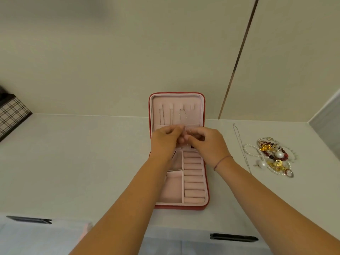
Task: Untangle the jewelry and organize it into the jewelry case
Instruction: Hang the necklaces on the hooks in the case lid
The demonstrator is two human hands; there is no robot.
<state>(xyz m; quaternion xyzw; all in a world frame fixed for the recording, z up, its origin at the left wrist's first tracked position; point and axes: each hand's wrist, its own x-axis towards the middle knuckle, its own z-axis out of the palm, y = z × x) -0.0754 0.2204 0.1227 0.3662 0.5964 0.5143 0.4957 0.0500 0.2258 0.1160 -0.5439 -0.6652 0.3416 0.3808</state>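
A: Hands first?

B: Left hand (166,138) and right hand (207,142) meet fingertip to fingertip over the middle of the jewelry case (207,181). Fingers of both are curled and pinched on the lower end of a thin chain (183,115). The grip itself is blurred. There is a red string bracelet (222,160) on the right wrist.

A: Where does the chain run?

B: Up from the fingers to a hook in the lid (176,101), which stands upright against the wall. Two more chains (166,116) hang to its left in the lid.

A: The base?

B: It lies flat on the tabletop (92,162). It is pink-lined, with ring rolls (194,181) down the right side and open compartments on the left.

A: Other jewelry?

B: To the right of the case a loose silver chain (241,148) is laid out straight. Beyond it is a tangled pile (272,155) of pearls, red beads, gold pieces and rings, well apart from the case.

A: Surroundings?

B: A plaid box (12,116) sits at the far left edge. There are dark drawer handles (233,237) below the tabletop front.
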